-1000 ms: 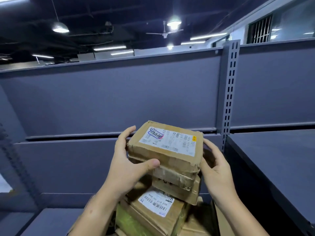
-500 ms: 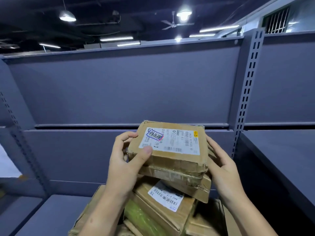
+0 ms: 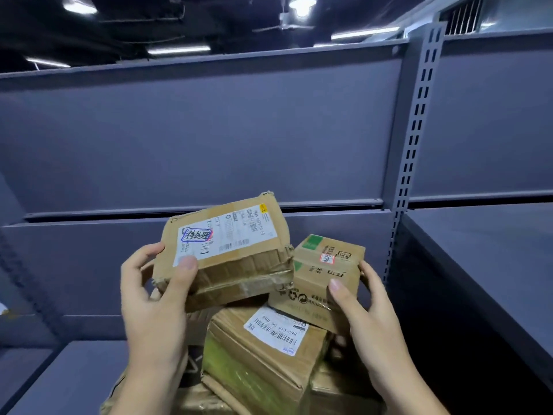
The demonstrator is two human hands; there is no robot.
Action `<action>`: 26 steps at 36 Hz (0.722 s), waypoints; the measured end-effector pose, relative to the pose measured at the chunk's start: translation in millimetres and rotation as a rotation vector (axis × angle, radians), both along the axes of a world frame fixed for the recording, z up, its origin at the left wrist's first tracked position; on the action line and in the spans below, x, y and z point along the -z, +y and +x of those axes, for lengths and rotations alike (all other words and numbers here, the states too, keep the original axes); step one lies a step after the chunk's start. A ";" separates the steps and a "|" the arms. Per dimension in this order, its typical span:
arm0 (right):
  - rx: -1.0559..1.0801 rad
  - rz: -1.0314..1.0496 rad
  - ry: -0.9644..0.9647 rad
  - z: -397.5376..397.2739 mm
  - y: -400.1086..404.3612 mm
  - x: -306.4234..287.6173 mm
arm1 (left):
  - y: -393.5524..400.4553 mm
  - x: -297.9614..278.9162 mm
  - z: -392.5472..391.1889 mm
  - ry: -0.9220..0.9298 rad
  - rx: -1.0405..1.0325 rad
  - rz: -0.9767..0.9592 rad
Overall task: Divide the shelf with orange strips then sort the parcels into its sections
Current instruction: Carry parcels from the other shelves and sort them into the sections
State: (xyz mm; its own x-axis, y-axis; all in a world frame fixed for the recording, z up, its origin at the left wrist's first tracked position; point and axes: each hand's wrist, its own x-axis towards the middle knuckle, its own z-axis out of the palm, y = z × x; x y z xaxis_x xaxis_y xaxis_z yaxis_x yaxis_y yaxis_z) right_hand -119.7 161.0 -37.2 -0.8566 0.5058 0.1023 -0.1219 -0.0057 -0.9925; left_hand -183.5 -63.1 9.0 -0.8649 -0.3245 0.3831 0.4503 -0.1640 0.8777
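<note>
Left hand [image 3: 152,298]: grips flat box [image 3: 227,253] at its left end, thumb curled onto the label corner, fingers wrapped behind; box tilted, lifted above the pile.
Right hand [image 3: 363,313]: holds small box [image 3: 327,271], thumb pressed on its front face, fingers curled round its right side.
Boxes: flat one just beside the small one, right edge touching or nearly so; cannot tell which.
Pile: labelled box [image 3: 263,351] with green tape below both, leaning; more cardboard [image 3: 338,393] under it, partly hidden by both forearms.
Shelf [image 3: 74,372]: grey, lower board left of the pile; another board [image 3: 490,244] at right, higher.
Upright [image 3: 414,139]: slotted post behind the small box, between back panels [image 3: 209,139].
Overhead: ceiling lights [image 3: 79,6], fan [image 3: 287,20].
</note>
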 end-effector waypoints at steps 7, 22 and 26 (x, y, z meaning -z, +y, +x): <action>0.015 -0.133 0.041 1.1 9.6 1.1 | -9.8 0.5 10.7 -0.033 -0.009 0.061; 0.026 -0.279 0.246 7.5 16.0 4.9 | -20.0 3.5 41.2 -0.081 0.021 0.031; 0.002 -0.301 0.364 12.8 16.5 10.8 | -25.3 6.7 45.3 -0.082 0.032 -0.033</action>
